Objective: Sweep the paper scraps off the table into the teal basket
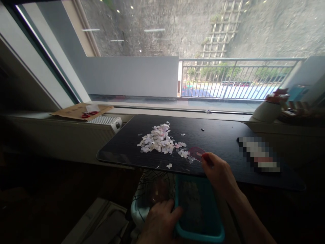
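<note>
A pile of small white paper scraps (158, 139) lies on the dark table (218, 130), its right end trailing toward the front edge. My right hand (215, 167) is closed on a translucent pink protractor (196, 153). The protractor's curved side lies by the nearest scraps, low over the tabletop or touching it; I cannot tell which. Below the table's front edge is a teal plastic bin (219, 225) with some pale scraps dimly visible inside. My left hand (162, 218) grips the bin's left rim, its thumb over the edge and its other fingers partly hidden.
Left of the bin stands a pale container (138, 213) with dark wire-like lines. On the table's right lies a pixelated object (259, 154). Red scissors (89, 114) rest on a brown envelope (68, 111) by the window. A white vase-like pot (267, 110) stands on the sill.
</note>
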{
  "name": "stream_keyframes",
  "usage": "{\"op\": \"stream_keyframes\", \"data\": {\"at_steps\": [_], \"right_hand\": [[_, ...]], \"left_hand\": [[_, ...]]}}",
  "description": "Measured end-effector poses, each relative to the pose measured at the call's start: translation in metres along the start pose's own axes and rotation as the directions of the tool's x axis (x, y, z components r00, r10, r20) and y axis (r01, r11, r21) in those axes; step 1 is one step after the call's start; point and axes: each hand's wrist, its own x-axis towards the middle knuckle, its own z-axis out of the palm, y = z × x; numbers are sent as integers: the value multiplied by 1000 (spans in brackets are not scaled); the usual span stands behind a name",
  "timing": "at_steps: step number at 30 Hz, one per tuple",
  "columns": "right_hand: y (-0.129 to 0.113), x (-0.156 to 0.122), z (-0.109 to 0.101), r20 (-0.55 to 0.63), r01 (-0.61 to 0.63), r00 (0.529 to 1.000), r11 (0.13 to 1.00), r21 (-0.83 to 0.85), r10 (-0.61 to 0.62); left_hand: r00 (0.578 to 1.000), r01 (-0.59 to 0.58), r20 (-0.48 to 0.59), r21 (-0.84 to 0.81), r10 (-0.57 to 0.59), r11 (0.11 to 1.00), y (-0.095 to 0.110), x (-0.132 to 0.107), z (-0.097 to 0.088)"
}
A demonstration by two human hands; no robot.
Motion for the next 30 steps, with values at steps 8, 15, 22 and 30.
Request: {"op": "stream_keyframes", "data": {"at_steps": [8,15,22,30], "right_hand": [[-6,-8,-1,31,-2,1000,1000,5,2],[-8,-10,-2,60,21,998,999,25,-23],[-14,-13,7,76,38,996,998,50,-42],[2,-3,5,-8,-36,999,999,-21,35]], "left_hand": [[1000,-1,28,-3,1,1000,1,1,-1],[1000,-16,4,-5,16,1000,1,-1,-1],[1000,-15,19,3,15,1000,1,-1,-1],[1000,-13,21,-1,13,1000,1,0,-1]]}}
